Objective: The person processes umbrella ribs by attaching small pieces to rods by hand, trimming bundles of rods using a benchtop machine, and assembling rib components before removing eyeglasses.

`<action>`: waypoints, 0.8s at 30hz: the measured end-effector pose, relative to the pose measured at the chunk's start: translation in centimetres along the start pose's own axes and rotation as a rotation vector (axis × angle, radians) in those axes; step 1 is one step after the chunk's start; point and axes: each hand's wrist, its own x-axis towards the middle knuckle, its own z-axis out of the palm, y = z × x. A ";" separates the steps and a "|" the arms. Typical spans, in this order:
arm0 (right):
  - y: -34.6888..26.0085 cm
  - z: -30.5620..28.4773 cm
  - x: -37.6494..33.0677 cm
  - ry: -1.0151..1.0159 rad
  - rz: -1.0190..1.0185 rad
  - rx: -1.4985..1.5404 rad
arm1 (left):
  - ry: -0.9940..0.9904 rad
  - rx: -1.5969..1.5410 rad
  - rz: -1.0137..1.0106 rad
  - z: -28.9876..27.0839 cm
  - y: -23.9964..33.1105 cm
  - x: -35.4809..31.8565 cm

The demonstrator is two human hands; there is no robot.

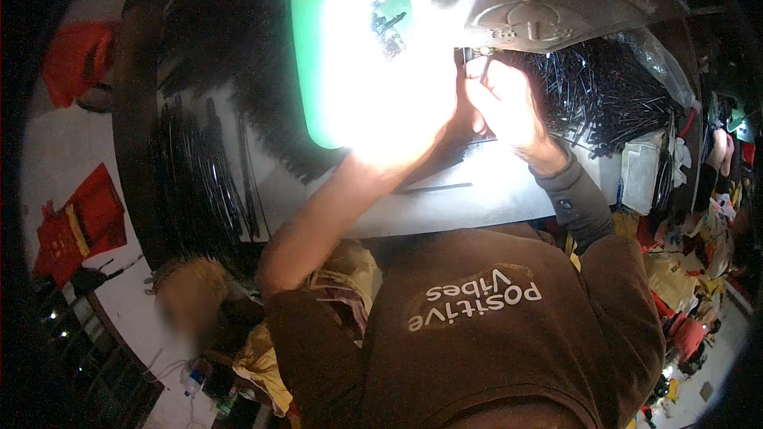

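Both of my hands work close together under the edge of a grey metal machine housing point(524, 8). My right hand point(509, 107) is closed, thumb and fingers pinched near a small metal fitting point(483, 52) at the machine's lower edge. Whatever lies between those fingers is too small to make out. Strong glare washes out my left hand point(433, 91), and its fingers cannot be told apart. Left of it, a green panel point(311, 56) borders the bright light. A single thin dark rod point(435, 187) lies on the white worktop point(358, 210) before my hands.
Thin black rods point(608, 95) are heaped right of the machine, beside a clear plastic bag point(664, 71) and a white box point(640, 171). More black rods point(203, 167) cover the worktop's left side. Another person point(191, 298) is at lower left. Red packets point(83, 226) lie far left.
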 end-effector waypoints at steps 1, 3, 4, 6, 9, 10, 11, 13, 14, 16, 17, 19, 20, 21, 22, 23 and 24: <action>-0.3 0.1 -0.1 -0.001 -0.002 0.001 | -0.061 -0.019 -0.021 -0.4 0.2 0.3; -0.7 0.5 -0.3 0.003 0.029 0.012 | -0.122 -0.037 -0.042 -1.1 0.5 0.3; -0.6 0.5 -0.4 0.012 0.027 0.011 | -0.071 -0.143 0.044 -1.5 0.4 0.2; 0.0 0.5 -0.5 -0.032 -0.007 0.136 | -0.022 -0.253 0.138 -1.4 0.6 -0.7; 0.4 1.9 -0.9 -0.078 -0.070 0.479 | 0.067 -0.182 -0.064 -0.6 0.7 -3.9; 0.8 1.6 -0.8 -0.170 -0.097 0.519 | -0.083 -0.342 -0.303 -1.4 0.7 -4.6; 0.9 1.4 -0.7 -0.169 -0.097 0.520 | -0.235 -0.498 -0.542 -2.1 0.5 -4.8; 0.8 1.4 -0.5 -0.213 -0.101 0.483 | -0.311 -0.550 -0.629 -3.0 -0.5 -4.2; 1.0 1.3 -0.4 -0.215 -0.013 0.558 | -0.337 -0.880 -0.769 -3.4 -1.0 -4.1; 1.0 1.5 -0.1 -0.260 -0.033 0.590 | -0.331 -1.293 -0.913 -3.7 -1.6 -4.3; 0.9 1.6 -0.1 -0.304 -0.050 0.623 | -0.330 -1.292 -0.914 -3.7 -1.7 -4.4; 0.7 1.5 0.3 -0.333 -0.010 0.718 | -0.340 -1.298 -0.890 -4.0 -1.7 -4.4; 0.6 1.5 0.4 -0.359 0.031 0.813 | -0.338 -1.298 -0.893 -4.2 -1.6 -4.4; 0.7 1.6 0.4 -0.362 0.034 0.813 | -0.362 -1.206 -0.897 -4.3 -1.4 -4.4; 0.6 1.6 0.3 -0.347 -0.019 0.723 | -0.385 -1.111 -0.897 -4.5 -1.3 -4.4; 0.6 1.7 0.2 -0.331 -0.071 0.631 | -0.382 -1.109 -0.898 -4.5 -1.4 -4.5; 1.2 1.7 -0.1 -0.334 -0.071 0.631 | -0.360 -0.758 -0.658 -4.3 -1.5 -4.6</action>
